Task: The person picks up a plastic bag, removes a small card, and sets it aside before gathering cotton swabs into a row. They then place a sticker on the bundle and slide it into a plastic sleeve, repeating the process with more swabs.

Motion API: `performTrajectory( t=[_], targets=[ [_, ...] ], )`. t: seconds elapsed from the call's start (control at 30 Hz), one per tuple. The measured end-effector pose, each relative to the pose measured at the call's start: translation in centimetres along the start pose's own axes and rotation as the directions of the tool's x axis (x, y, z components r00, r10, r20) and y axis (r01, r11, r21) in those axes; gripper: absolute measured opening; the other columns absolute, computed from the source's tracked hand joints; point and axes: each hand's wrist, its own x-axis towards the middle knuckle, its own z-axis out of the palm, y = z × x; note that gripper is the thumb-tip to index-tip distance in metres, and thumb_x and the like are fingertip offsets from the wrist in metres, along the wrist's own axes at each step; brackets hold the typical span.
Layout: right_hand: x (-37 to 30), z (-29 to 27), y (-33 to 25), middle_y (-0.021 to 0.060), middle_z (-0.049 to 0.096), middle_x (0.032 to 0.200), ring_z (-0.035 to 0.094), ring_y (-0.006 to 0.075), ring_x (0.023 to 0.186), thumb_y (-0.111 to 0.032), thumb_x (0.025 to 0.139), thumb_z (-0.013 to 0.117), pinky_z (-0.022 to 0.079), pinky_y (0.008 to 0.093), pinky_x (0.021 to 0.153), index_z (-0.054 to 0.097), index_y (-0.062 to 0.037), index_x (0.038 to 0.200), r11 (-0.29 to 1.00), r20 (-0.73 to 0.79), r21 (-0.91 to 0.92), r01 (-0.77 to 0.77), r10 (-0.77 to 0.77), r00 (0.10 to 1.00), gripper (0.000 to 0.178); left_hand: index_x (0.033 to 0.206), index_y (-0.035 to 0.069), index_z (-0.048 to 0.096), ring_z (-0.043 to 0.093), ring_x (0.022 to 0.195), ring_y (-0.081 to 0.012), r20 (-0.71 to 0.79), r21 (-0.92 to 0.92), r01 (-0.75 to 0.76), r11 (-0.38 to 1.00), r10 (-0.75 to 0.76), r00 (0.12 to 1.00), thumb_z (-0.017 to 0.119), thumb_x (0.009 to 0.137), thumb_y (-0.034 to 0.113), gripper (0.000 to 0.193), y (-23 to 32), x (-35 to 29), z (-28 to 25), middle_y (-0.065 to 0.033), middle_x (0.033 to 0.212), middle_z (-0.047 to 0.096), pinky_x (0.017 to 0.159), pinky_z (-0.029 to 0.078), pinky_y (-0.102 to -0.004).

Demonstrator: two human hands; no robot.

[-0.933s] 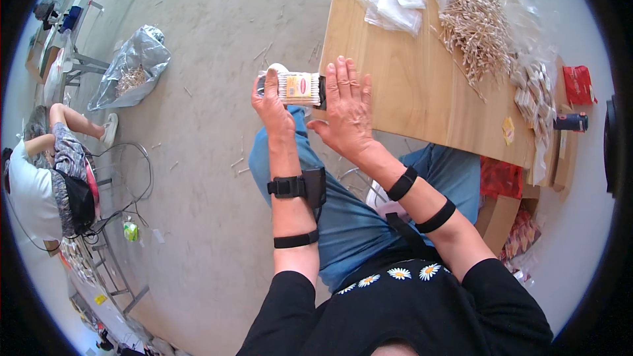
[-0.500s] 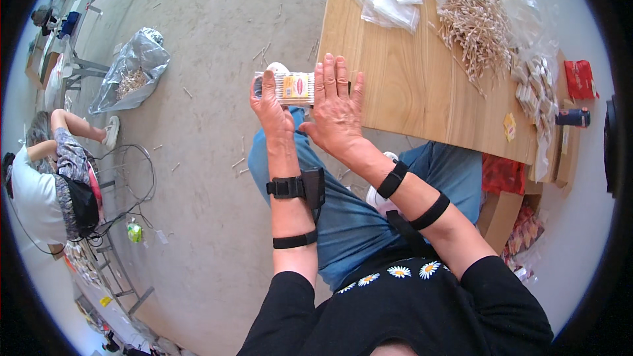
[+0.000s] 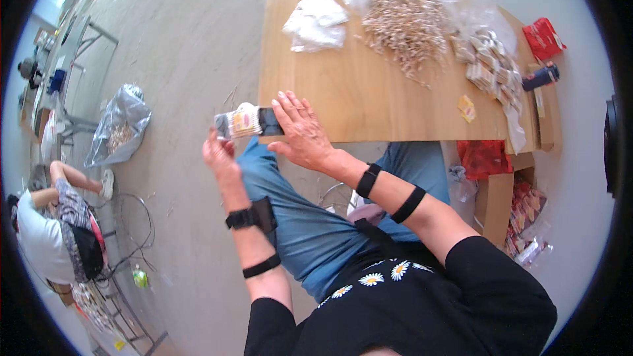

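Note:
A small clear bag of cotton swabs (image 3: 245,120) with a yellow and pink label juts out past the left edge of the wooden table. My left hand (image 3: 221,153) is at the bag's outer end, its somewhat blurred fingers closed around the clear film there. Between the bag and my other hand shows a flat dark piece (image 3: 270,122) at the table edge. My right hand (image 3: 300,128) lies palm down by this dark piece, fingers stretched out and holding nothing.
On the table are a big heap of loose swabs (image 3: 405,23), white empty bags (image 3: 316,21), filled packs (image 3: 488,69) and a yellow label (image 3: 467,108). A dark can (image 3: 541,77) and a red packet (image 3: 544,38) stand right. A silver bag (image 3: 122,128) and a seated person (image 3: 56,224) are left.
The view has swung, showing more of the table. My right hand has slid off the bag, uncovering the dark piece. My left thumb has come off the bag's face to its outer end.

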Motion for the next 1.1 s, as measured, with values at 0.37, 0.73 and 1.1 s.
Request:
performTrajectory(
  t=[0.37,0.73,1.1],
  targets=[
    [-7.4,-12.8,17.1,0.0225,0.036,0.155,0.031,0.0418,0.145,-0.048,0.087,0.067,0.024,0.0615,0.117,0.048,-0.0068,0.146,0.690,-0.458,-0.421,-0.588,0.397,0.795,0.074,0.112,0.000,0.062,0.057,0.084,-0.0126,0.203,0.446,-0.450,0.774,0.402,0.893,0.072,0.092,0.015,0.027,3.7,-13.3,3.2,-0.0040,0.094,0.061,0.078,0.049,-0.0272],
    [-10.4,-9.6,12.8,0.0179,0.039,0.155,0.031,0.0387,0.146,-0.047,0.091,0.063,0.025,0.0578,0.117,0.045,-0.0019,0.147,0.899,-0.280,-0.334,-0.285,0.194,0.940,0.074,0.133,-0.002,0.056,0.045,0.137,-0.0373,0.846,0.416,-0.883,0.216,0.265,0.463,0.078,0.083,0.021,0.059,-1.9,-19.5,12.8,-0.0213,0.143,0.052,0.115,0.034,-0.0465],
    [-10.3,-12.4,13.1,0.0179,0.057,0.127,0.050,0.0380,0.121,-0.015,0.076,0.077,0.042,0.0456,0.104,0.063,-0.0030,0.121,0.965,-0.428,-0.080,-0.252,0.195,0.882,0.049,0.149,0.001,0.042,0.026,0.151,-0.0345,0.922,0.382,-0.924,-0.022,0.085,0.379,0.076,0.083,0.038,0.083,-4.8,-18.6,14.2,-0.0179,0.160,0.034,0.122,0.018,-0.0522]
  ],
)
